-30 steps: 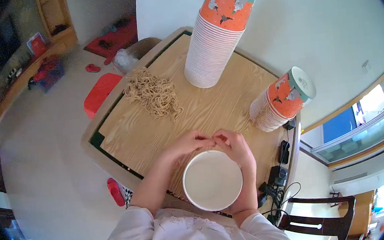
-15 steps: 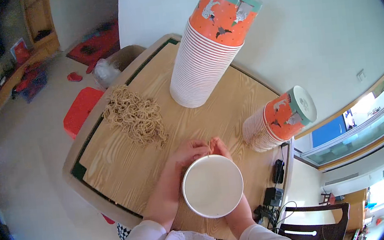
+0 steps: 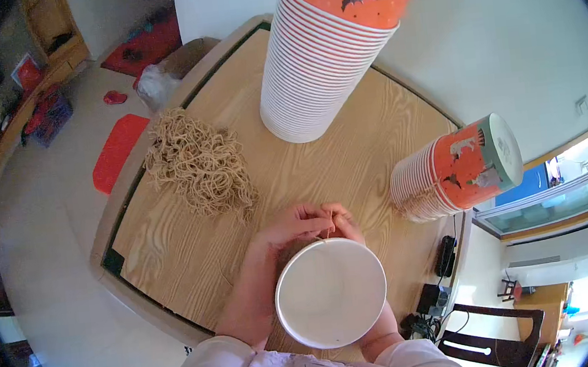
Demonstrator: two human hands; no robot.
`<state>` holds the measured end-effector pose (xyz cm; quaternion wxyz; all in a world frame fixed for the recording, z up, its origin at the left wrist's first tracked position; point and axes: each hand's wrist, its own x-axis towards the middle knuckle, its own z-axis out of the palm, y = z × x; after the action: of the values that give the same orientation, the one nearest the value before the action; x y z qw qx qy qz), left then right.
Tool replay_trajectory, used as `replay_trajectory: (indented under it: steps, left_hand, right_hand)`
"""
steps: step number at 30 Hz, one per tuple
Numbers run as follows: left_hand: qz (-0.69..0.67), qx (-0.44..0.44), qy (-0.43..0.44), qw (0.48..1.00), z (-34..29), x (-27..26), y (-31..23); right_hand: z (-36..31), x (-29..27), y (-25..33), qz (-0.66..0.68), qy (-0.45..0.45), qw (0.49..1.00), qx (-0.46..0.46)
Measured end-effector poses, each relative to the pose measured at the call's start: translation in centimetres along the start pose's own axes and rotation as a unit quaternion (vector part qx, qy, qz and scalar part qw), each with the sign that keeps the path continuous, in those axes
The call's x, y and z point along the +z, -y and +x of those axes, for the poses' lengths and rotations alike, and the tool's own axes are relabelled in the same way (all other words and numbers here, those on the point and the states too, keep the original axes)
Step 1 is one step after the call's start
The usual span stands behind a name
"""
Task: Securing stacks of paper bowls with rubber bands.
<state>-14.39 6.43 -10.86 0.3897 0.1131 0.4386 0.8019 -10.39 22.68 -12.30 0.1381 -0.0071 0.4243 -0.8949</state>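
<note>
A white paper bucket [image 3: 331, 294] faces me with its open mouth, close to my body. At its far rim, my left hand [image 3: 297, 225] pinches a thin piece of brown twine [image 3: 331, 227] between thumb and finger. My right hand [image 3: 345, 224] meets it there, fingers closed round the same twine; the bucket hides part of this hand and its wrist. The twine runs down to the bucket's rim; whether it is knotted there is too small to tell. Left of my hands lies a tangled heap of twine pieces [image 3: 203, 168] on the table.
On the wooden table [image 3: 166, 261] stands a tall stack of nested paper buckets [image 3: 324, 58], orange and green at the top. A shorter stack [image 3: 454, 170] leans at the right edge, beside black adapters and cables [image 3: 431, 298]. A dark chair [image 3: 493, 342] stands lower right; a red stool [image 3: 119, 153] stands left.
The bucket's mouth has come a little closer and looks larger. My fingertips have drawn together over the twine, which now shows between them. The whole view has shifted slightly.
</note>
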Motion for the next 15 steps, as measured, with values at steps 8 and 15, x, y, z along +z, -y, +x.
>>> replay_trajectory:
  steps: [8,15]
  left_hand:
    - [0.053,0.015,0.002,0.998,-0.1,0.5,-0.3]
    - [0.002,0.019,0.009,1.000,0.2,-0.7,0.5]
  right_hand:
    - [0.1,-0.8,-0.4,0.050,0.034,0.998,-0.009]
    - [0.6,-1.2,-1.1,0.099,0.071,0.991,-0.053]
